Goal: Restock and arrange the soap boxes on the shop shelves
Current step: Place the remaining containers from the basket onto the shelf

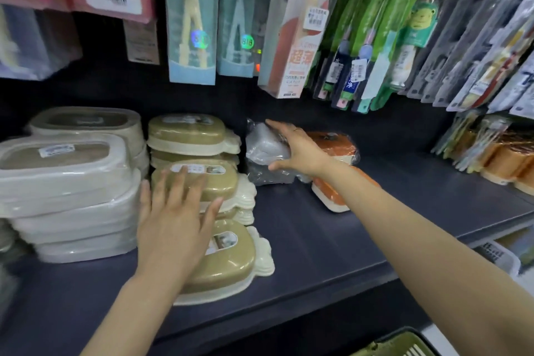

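Fig.: L hand flat, fingers straight on olive soap boxes; R hand, fingers spread, touches wrapped grey box right of them—unsteadied stack may topple.

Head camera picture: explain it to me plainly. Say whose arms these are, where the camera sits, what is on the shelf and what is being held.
There is no machine here. The one picture comes from a camera worn on a person's head, looking down at their own two bare hands in a shop. The dark shelf carries stacks of olive soap boxes, cream boxes, a clear-wrapped grey pack and orange boxes. Toothbrush packs hang above. The left hand lies flat, fingers straight, over the olive boxes. The right hand reaches to the grey pack, fingers open. Neither hand grips anything.
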